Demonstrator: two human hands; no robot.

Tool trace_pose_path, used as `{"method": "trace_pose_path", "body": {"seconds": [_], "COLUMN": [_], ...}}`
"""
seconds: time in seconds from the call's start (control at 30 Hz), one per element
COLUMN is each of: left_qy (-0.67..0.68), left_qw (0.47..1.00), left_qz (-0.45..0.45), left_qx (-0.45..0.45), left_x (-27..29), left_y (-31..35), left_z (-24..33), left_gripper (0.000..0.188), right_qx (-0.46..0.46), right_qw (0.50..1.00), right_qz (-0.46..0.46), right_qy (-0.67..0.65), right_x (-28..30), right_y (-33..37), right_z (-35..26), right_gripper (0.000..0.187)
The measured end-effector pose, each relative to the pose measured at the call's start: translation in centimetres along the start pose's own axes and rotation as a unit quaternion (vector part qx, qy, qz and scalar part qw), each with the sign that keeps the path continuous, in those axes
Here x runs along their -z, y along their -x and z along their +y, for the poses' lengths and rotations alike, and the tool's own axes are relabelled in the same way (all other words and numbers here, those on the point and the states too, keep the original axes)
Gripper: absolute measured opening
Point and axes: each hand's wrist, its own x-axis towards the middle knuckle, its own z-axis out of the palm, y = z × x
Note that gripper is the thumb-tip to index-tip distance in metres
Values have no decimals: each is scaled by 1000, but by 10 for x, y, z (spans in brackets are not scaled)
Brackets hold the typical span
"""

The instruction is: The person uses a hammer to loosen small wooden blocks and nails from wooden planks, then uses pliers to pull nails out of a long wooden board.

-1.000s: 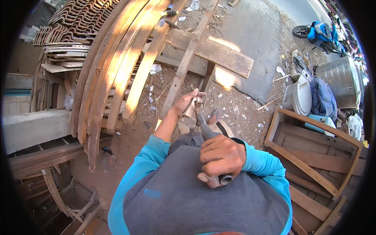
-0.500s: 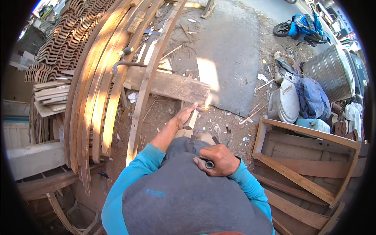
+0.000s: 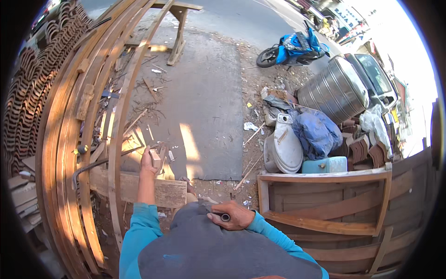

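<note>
My left hand (image 3: 147, 166) reaches forward past the plank, closed around a short wood block (image 3: 155, 158). Below that hand lies the thick, worn wooden plank (image 3: 169, 193), crossing from the long beams toward my legs. Close to my body, my right hand (image 3: 238, 215) is wrapped round a dark handle with a round, hollow-looking end (image 3: 225, 217). The rest of that tool is hidden by the hand. A curved metal bar (image 3: 83, 171), perhaps a crowbar, lies across the beams at the left, near a hammer-like head (image 3: 81, 149).
Long timber beams (image 3: 69, 153) run along my left, beside stacked roof tiles (image 3: 32, 102). On the right are a wooden frame (image 3: 325, 228), a toilet bowl (image 3: 284, 151), a blue bag (image 3: 317, 132) and a metal drum (image 3: 332, 88). A blue motorcycle (image 3: 295, 49) stands farther off.
My left hand has moved forward and left with the wood block, away from my lap. The view has turned right and up. My right hand still grips the handle near my body.
</note>
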Motion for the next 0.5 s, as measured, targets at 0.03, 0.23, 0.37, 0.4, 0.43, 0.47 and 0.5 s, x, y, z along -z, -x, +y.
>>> {"method": "trace_pose_path", "body": {"seconds": [0.03,0.23,0.37,0.4,0.43,0.47,0.5], "left_qy": [-12,-58,-103,-102,-103,-120,-148], "left_qw": [1000,991,976,975,972,971,958], "left_qz": [1,108,161,176,193,185,219], "left_qx": [-11,-46,-102,-94,-85,-89,-111], "left_x": [28,4,-10,-20,-34,-36,-38], "left_y": [-28,-44,-29,-22,-17,-14,-10], "left_z": [4,35,3,-10,-18,-29,-49], "left_gripper": [39,60,61,57,52,47,46], "right_qx": [8,40,90,77,66,62,78], "right_qw": [1000,999,991,992,993,993,988], "right_qz": [12,-26,-94,-95,-95,-100,-131], "right_qy": [-9,-9,9,12,11,6,16], "right_x": [13,60,86,96,104,112,121], "right_y": [-9,-89,-126,-136,-145,-153,-162], "right_z": [-3,24,45,50,55,57,64], "right_gripper": [28,21,18,17,17,17,18]}}
